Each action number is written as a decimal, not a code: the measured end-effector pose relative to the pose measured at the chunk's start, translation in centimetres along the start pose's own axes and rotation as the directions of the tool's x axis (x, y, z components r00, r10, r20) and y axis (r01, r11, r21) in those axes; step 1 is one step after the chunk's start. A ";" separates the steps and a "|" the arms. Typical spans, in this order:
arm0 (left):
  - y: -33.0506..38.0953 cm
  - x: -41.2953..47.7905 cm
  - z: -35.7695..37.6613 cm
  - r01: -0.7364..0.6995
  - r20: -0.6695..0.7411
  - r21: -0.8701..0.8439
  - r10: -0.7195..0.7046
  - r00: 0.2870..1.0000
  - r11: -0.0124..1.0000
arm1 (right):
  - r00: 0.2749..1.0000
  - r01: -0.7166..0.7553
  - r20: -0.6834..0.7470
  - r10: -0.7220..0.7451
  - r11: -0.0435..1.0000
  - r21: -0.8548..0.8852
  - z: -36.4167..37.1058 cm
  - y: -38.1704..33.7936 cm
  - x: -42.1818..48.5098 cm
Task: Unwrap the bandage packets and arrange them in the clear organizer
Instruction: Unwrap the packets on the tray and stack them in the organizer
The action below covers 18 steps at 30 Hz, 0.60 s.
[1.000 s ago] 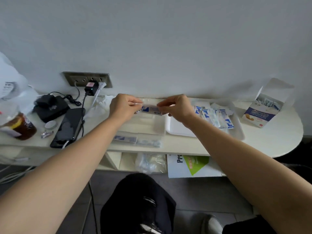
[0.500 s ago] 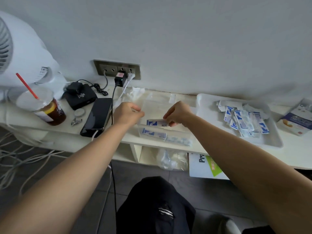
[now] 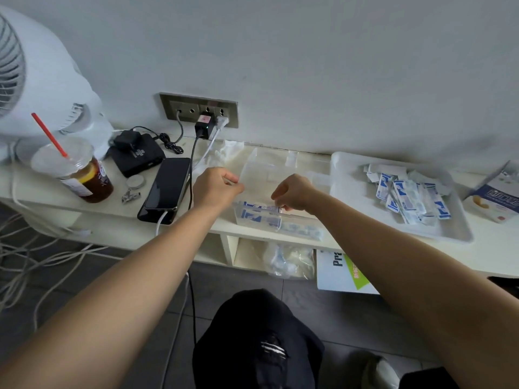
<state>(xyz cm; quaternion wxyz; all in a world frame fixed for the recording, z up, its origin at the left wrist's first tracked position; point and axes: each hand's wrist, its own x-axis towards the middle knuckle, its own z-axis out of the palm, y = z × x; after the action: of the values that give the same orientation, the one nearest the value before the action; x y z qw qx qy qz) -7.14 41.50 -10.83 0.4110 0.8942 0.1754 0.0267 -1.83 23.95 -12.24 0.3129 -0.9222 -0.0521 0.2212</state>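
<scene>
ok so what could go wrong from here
The organizer sits at the front edge of the shelf; the right hand pushing the bandage in could nudge it off. The phone also lies at that edge, close beside the left hand, which could knock it.

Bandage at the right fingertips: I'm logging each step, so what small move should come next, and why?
Probably release it. The right hand pinches one end of the bandage, which lies flat in the clear organizer beside a second bandage, so it looks placed. More packets wait in the white tray for that hand to reach afterwards.
</scene>
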 end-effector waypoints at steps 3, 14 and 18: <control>0.2 -0.1 -0.1 -0.020 -0.013 0.060 0.021 1.000 0.998 | 0.999 0.039 -0.028 -0.039 0.999 0.018 -0.7 0.4 -0.2; 9.4 -2.2 4.7 -0.337 -0.186 0.032 0.337 0.923 0.941 | 0.935 0.283 -0.299 -0.192 0.911 0.299 -7.5 4.4 -4.7; 13.0 -3.5 9.8 -0.374 -0.049 -0.033 0.372 0.927 0.927 | 0.894 0.134 -0.447 0.013 0.946 0.296 -10.7 10.9 -6.1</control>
<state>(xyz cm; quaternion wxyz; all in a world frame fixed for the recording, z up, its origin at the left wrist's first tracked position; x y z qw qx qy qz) -4.71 25.42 -7.29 0.4134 0.9017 0.0101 0.1266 -3.07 7.89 -8.91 0.4679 -0.8833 0.0281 0.0010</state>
